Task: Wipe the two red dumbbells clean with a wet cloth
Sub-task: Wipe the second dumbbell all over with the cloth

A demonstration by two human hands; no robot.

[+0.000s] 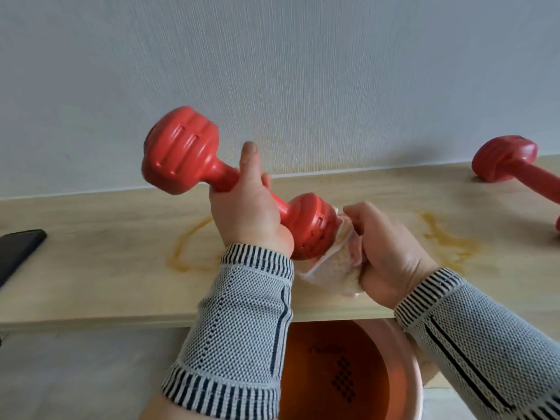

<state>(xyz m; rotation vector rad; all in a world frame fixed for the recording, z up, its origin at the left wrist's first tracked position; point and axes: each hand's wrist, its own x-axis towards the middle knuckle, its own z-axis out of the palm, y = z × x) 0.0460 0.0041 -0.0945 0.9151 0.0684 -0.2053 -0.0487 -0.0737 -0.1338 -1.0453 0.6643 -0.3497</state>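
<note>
Above the pale wooden worktop (91, 268), the left hand (247, 213) gripped the handle of 1 red dumbbell (194, 165), held tilted in the air. The right hand (391, 253) clutched a wet cloth (330, 268) against its lower end. The second dumbbell (509, 165) lay on the worktop at far right.

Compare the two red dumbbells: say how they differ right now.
The held dumbbell is lifted off the shelf, gripped at its handle by the left hand; the far dumbbell rests on the shelf untouched. The held one has the cloth pressed to its near end by the right hand; the far one is partly cut off at the edge. Both are red and look alike in shape.
</note>
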